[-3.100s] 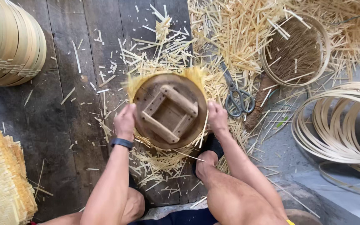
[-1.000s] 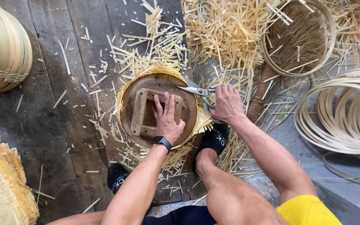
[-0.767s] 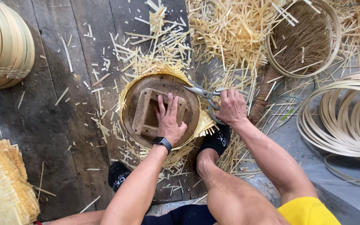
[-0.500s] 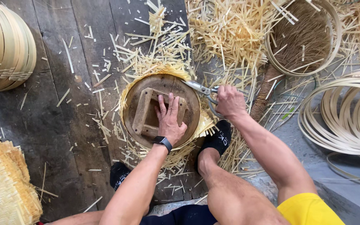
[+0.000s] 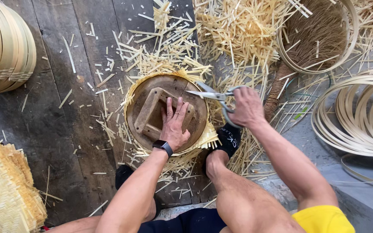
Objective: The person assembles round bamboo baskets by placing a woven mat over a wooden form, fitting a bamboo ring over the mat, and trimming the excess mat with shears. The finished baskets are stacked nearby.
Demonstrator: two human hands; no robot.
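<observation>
A round, dark brown wooden mould (image 5: 193,101) with a raised rectangular block frame on its face lies on the grey, weathered plank floor (image 5: 52,129), and a fringe of pale yellow woven bamboo strips (image 5: 206,140) sticks out from beneath its rim all the way round. The left hand (image 5: 174,125), a black watch (image 5: 163,146) on its wrist, lies flat with fingers spread on the block frame, its grip released and simply pressing down on the wood. The right hand (image 5: 247,108) is clenched through the loops of a pair of steel scissors (image 5: 214,96), whose bright blades are parted and point leftward over the upper right edge of the mould, just above the bamboo fringe. A foot in a black sock (image 5: 227,140) rests beside the mould's right edge. All about lie short, straw-coloured bamboo offcuts (image 5: 238,30), thickest above and to the right of the mould. At the upper left stands a stack of smooth, curved bamboo rims (image 5: 3,47); at the lower left a pile of flat woven bamboo mats (image 5: 5,190) with a fine herringbone texture. At the upper right a bamboo hoop (image 5: 349,39) surrounds a brush of thin brown fibres (image 5: 320,34), and at the far right lies a coil of long, pale split-bamboo bands (image 5: 359,116) on a grey concrete patch.
</observation>
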